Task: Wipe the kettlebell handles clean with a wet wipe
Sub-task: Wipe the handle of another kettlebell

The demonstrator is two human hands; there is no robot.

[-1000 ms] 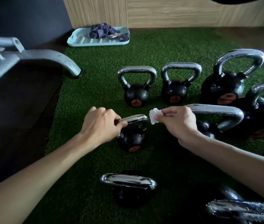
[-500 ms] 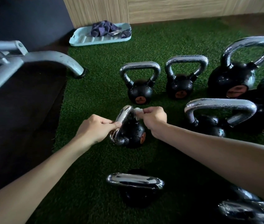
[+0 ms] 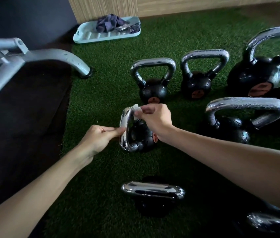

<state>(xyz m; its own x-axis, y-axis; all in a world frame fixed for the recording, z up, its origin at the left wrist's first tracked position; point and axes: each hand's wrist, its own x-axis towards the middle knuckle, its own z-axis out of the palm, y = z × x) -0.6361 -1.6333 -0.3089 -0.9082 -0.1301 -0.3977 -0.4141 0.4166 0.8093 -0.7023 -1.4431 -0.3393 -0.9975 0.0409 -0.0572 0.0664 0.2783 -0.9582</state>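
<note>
Kettlebell handle (image 3: pixel 124 129) front and centre: the small kettlebell (image 3: pixel 142 137) lies tipped on its side on the green turf (image 3: pixel 101 93), with its chrome loop turned to the left. The left hand (image 3: pixel 99 138) comes in from the lower left on a long straight arm. Its fingers are curled, and thumb and fingertips pinch the long bar of that loop. The right hand (image 3: pixel 154 119) reaches across from the right with its wrist over the black ball. Its fingers are bunched tight on a small white wet wipe (image 3: pixel 136 108), pressed against the handle's top corner.

Just behind, the rear left kettlebell (image 3: pixel 153 90) and the rear middle kettlebell (image 3: pixel 195 85) stand upright side by side, with the large kettlebell (image 3: pixel 256 78) to their right. Another, the wide-handled kettlebell (image 3: pixel 245 107), sits beside the right forearm, and the near kettlebell (image 3: pixel 153 189) stands closest to us.

A dark floor mat (image 3: pixel 24 121) borders the turf on the left, and a grey metal frame (image 3: pixel 53 56) plants one foot at the turf's edge. By the wood-panelled wall (image 3: pixel 104 7) a pale blue tray (image 3: pixel 91 36) holds a crumpled purple cloth (image 3: pixel 110 22).

Most of the wipe is buried in the fingers. The near kettlebell's ball is lost in shadow, and the corner kettlebell (image 3: pixel 273 224) is cut off by the picture's edge.
</note>
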